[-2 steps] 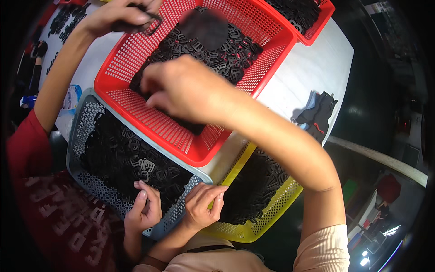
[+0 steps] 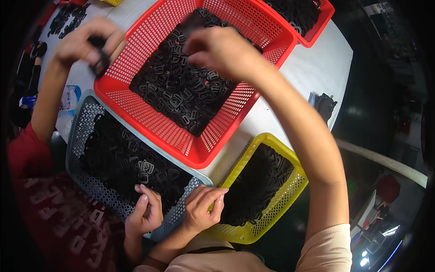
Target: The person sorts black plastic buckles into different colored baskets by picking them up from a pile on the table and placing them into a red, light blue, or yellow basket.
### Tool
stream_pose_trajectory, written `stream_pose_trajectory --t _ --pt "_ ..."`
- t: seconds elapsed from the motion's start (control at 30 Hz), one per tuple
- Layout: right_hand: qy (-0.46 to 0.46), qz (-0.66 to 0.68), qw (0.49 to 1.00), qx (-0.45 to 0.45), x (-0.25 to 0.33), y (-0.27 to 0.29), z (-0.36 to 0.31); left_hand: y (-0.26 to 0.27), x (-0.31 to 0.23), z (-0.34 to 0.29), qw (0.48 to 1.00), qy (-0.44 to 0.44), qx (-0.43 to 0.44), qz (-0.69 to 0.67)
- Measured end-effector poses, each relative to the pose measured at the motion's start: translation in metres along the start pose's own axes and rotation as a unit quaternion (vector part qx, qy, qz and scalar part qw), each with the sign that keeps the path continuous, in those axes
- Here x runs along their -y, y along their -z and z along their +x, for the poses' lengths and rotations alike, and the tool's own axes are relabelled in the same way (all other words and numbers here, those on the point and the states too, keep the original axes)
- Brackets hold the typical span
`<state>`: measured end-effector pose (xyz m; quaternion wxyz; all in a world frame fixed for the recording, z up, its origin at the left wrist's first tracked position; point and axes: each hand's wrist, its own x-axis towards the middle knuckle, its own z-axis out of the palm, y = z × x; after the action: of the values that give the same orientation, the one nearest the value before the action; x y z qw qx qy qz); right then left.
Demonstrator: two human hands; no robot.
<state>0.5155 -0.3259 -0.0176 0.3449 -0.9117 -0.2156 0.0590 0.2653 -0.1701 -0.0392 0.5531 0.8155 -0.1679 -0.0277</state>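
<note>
My right hand (image 2: pixel 222 50) is over a red mesh basket (image 2: pixel 195 158) of black plastic buckles (image 2: pixel 176 90). The hand is smeared by motion, its fingers partly curled. A dark blurred shape (image 2: pixel 192 22) lies just beyond its fingertips; whether I hold it I cannot tell. Low in the middle, my left hand (image 2: pixel 201 208) is closed, thumb and forefinger together at the left rim of a yellow mesh basket (image 2: pixel 297 183). What it pinches, if anything, is hidden. More black pieces (image 2: pixel 258 186) fill the yellow basket.
At my left, a co-worker in a red shirt has one blurred hand (image 2: pixel 90 45) raised with a black piece and another (image 2: pixel 145 213) by a grey-blue basket (image 2: pixel 84 163) of black buckles. A second red basket (image 2: pixel 310 41) and dark gloves-like items (image 2: pixel 325 106) stand on the white table (image 2: pixel 312 68).
My right hand has moved up and to the right, toward the far side of the red basket. The co-worker's raised hand has moved left and down. My left hand stays in place.
</note>
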Motion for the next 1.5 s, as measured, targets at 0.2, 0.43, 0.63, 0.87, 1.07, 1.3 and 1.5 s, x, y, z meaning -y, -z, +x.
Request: stream_pose_trajectory --t 0.2,0.43,0.63,0.87,1.07,1.3,1.5 --pt "-0.149 -0.275 0.949 0.033 -0.126 0.053 0.023 -0.003 -0.004 0.002 1.0 0.013 -0.006 -0.02" --pt "0.017 -0.408 0.908 0.093 -0.141 0.017 0.058 0.0 -0.002 0.001 1.0 0.013 0.003 -0.013" --pt "-0.017 -0.345 0.934 0.091 -0.144 0.02 0.058 0.003 -0.002 0.001 1.0 0.017 0.003 -0.011" --pt "-0.161 -0.099 0.979 0.073 -0.143 0.029 0.044 -0.001 -0.002 0.001 1.0 0.021 -0.004 -0.016" --pt "-0.243 0.131 0.959 0.061 -0.129 0.043 0.033 -0.004 0.0 -0.002 1.0 0.015 -0.001 -0.017" --pt "-0.023 0.16 0.985 0.059 0.008 0.016 0.009 -0.002 -0.001 0.001 1.0 -0.003 0.018 0.001" --pt "0.116 0.167 0.975 0.083 0.101 -0.024 -0.015 0.005 -0.003 -0.001 1.0 -0.014 -0.002 0.01"
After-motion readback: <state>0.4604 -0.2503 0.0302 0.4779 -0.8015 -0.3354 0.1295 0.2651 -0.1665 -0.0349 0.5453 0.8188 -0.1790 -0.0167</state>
